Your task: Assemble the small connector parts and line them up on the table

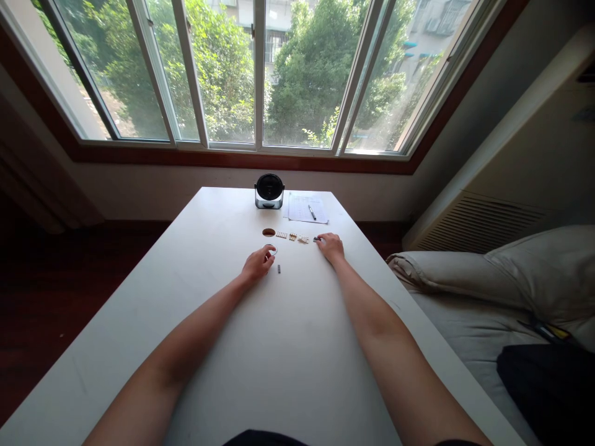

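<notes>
My left hand (259,264) is over the middle of the white table, its thumb and fingers curled around a thin pale ring (275,250). A short, dark, segmented piece (279,269) lies just right of that hand. Farther right, my right hand (331,248) has its fingertips closed at a cluster of small dark pieces (317,239); its fingers partly cover them. Left of the cluster, in a row, lie a pale group of tiny pieces (303,239), a gold-coloured group (292,236) and a whitish dotted group (281,235). They are too small to name.
A round brown opening (268,233) is in the white table (223,217). Behind it stands a small black fan (269,191). Paper sheets (300,209) with a pen (312,212) lie at the far right. A cushioned seat (465,310) borders the table's right side.
</notes>
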{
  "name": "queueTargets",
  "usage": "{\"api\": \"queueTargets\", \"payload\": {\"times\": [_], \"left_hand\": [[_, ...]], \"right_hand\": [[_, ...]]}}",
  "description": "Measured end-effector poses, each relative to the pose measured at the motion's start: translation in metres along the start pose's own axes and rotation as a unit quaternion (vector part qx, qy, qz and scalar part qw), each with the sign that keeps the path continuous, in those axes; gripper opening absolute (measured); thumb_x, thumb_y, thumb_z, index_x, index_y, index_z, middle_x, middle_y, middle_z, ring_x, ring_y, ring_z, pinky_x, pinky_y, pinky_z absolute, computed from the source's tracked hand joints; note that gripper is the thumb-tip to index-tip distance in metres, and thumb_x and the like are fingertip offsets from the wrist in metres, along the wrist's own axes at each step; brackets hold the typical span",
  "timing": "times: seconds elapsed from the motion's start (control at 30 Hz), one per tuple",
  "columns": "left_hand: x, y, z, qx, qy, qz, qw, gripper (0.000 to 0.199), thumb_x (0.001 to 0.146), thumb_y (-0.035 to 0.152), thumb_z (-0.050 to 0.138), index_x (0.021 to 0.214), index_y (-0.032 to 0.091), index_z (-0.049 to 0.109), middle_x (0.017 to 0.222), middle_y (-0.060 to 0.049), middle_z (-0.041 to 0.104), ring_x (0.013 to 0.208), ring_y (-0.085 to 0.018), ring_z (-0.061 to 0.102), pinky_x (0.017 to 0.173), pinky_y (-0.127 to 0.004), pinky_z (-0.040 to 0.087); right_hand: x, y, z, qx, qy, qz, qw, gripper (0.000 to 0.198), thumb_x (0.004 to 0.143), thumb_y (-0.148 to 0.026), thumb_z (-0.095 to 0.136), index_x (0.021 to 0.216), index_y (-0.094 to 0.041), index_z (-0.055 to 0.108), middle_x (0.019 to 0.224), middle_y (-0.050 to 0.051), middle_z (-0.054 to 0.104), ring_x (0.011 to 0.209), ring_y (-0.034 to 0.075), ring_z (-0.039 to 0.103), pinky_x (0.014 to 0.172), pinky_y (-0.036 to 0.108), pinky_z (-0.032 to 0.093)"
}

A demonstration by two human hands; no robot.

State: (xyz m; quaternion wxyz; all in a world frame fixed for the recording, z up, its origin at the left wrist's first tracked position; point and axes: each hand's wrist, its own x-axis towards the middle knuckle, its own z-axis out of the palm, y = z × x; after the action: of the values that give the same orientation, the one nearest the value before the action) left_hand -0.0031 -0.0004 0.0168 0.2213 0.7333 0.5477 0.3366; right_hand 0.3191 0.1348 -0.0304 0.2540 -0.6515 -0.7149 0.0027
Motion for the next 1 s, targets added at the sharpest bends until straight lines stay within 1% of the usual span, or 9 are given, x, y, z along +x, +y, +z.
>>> {"api": "queueTargets", "payload": {"times": [0.4,0.73,0.87,1.0], "left_hand": [[0.0004,-0.001,0.0005,0.009,-0.005,-0.003,1.0,0.029,0.091,0.028,0.05,0.119,0.027,0.059,0.089,0.001,0.067,0.067,-0.012,0.058,0.068,-0.024,0.044],[0.0009,-0.0031,0.0019,0.008,-0.003,0.003,1.0,0.029,0.09,0.029,0.052,0.118,0.028,0.06,0.088,0.001,0.067,0.069,-0.013,0.059,0.07,-0.025,0.044],[0.0017,-0.0047,0.003,0.012,-0.005,0.003,1.0,0.03,0.09,0.029,0.051,0.118,0.028,0.06,0.088,0.001,0.067,0.069,-0.013,0.059,0.07,-0.025,0.044],[0.0027,-0.0073,0.004,0.015,-0.001,0.013,1.0,0.03,0.09,0.029,0.051,0.118,0.028,0.059,0.087,0.001,0.067,0.07,-0.013,0.059,0.071,-0.026,0.044]], "right_hand": [[-0.0022,0.0001,0.0009,0.003,0.004,-0.007,1.0,0.025,0.091,-0.029,0.058,0.111,-0.024,0.071,0.115,0.007,0.065,0.11,0.024,0.05,0.094,0.034,0.038],[-0.0023,-0.0016,0.0013,-0.005,-0.016,-0.009,1.0,0.027,0.092,-0.029,0.057,0.116,-0.025,0.07,0.119,0.007,0.063,0.113,0.024,0.049,0.096,0.034,0.037],[-0.0042,-0.0036,-0.0002,-0.009,-0.011,-0.009,1.0,0.03,0.092,-0.031,0.058,0.119,-0.024,0.068,0.118,0.008,0.063,0.113,0.025,0.048,0.097,0.034,0.037],[-0.0062,-0.0059,-0.0023,-0.013,0.001,-0.004,1.0,0.026,0.092,-0.036,0.058,0.112,-0.023,0.07,0.112,0.009,0.063,0.11,0.025,0.049,0.095,0.034,0.038]]}}
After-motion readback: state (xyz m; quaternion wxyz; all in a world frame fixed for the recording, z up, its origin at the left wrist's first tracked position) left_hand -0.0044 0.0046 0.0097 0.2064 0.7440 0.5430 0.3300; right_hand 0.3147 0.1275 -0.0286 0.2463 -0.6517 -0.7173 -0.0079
